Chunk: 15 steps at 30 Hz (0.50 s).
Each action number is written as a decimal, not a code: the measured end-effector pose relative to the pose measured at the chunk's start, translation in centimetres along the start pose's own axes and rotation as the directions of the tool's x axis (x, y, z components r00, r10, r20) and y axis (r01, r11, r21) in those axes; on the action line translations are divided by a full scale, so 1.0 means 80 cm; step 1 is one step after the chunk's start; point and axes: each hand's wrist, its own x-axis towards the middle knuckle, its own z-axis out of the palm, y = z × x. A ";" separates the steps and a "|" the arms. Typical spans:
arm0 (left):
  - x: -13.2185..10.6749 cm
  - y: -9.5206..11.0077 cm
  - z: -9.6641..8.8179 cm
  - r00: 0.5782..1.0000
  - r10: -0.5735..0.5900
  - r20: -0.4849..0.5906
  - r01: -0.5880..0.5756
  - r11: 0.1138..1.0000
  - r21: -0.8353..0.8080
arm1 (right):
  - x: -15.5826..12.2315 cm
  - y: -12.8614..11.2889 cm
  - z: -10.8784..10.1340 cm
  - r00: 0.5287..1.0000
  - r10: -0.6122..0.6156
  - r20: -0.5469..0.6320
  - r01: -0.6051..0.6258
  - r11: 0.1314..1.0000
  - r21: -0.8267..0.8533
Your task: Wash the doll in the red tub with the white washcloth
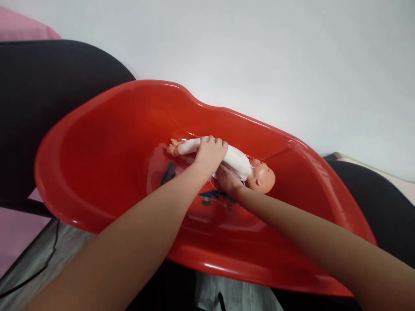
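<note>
- White wall behind; black chairs (pixel 39 108) left and right, carrying glossy red plastic baby tub (pixel 106 129).
- Small plastic baby doll in white cloth (pixel 238 162) lying mid-tub, head right.
- Left hand (pixel 210 151) curled over doll's middle.
- Right hand (pixel 227 179) cupped under its back, near side.

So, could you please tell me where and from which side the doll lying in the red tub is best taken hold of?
Probably around the trunk, from above and the near side. The doll lies lengthwise on the floor of the red tub, head to the right and feet to the left, so its white-clad middle is the broadest reachable part. The left hand already lies over it; the right hand sits under the shoulder, near the head.
</note>
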 end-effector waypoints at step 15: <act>0.001 0.001 -0.001 1.000 -0.006 0.020 0.006 1.000 -0.002 | -0.020 -0.048 -0.076 0.964 -0.212 0.159 0.255 0.907 -0.335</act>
